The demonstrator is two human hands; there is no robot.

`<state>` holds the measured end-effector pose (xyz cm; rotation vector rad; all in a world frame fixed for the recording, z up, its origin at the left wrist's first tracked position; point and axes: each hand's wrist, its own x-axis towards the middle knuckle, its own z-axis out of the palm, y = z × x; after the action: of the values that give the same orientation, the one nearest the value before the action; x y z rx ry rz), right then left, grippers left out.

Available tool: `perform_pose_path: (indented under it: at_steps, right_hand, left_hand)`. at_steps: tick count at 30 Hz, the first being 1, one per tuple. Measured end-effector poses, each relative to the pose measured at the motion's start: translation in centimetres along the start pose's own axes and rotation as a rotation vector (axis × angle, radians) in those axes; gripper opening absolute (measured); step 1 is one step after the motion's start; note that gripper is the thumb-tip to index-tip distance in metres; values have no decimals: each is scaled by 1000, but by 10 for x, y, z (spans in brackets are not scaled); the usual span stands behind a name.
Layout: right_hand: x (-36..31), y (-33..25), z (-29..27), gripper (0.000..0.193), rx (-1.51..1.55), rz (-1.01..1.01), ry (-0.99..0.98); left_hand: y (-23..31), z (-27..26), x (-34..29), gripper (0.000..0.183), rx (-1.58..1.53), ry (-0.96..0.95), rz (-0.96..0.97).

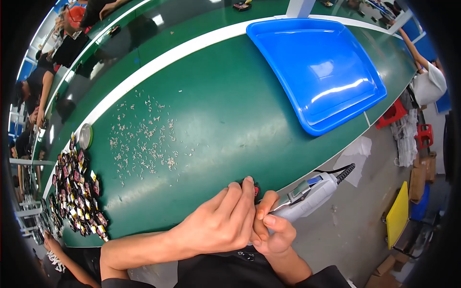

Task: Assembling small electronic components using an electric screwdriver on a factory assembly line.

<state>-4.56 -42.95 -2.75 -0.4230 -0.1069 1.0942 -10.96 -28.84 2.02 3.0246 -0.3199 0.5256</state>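
My left hand point(223, 218) is closed at the table's near edge, its fingertips around a small black and red part point(257, 191), mostly hidden by the fingers. Close against it, my right hand point(276, 235) is closed, thumb and index finger pinching the narrow front end of a white-grey electric hand tool point(309, 197). The tool has a blue switch and a black ribbed cord sleeve, and its body juts out past the table edge to the right. Its tip is hidden among my fingers.
Many small pale slivers point(146, 139) lie scattered on the green table point(221, 115). A heap of small black parts point(79, 197) sits at the left beside a round tin point(85, 136). A blue tray point(326, 72) stands at the far right. Other people work across and alongside.
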Motion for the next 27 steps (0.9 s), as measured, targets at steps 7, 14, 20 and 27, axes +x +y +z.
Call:
perform_pose_path:
  at_steps: [7, 14, 20, 27]
  right_hand:
    - [4, -4, 0, 11, 56, -2, 2]
    - [6, -15, 3, 12, 61, 54, -15]
    - [27, -75, 26, 15, -291, -250, -128]
    - [57, -95, 43, 20, -481, -344, -203]
  left_hand:
    - [-4, -1, 1, 23, 67, 28, 67]
    - [-2, -2, 3, 24, 36, -40, 6]
    - [1, -7, 4, 29, -18, -124, -23]
    - [1, -13, 10, 35, 22, -176, 19]
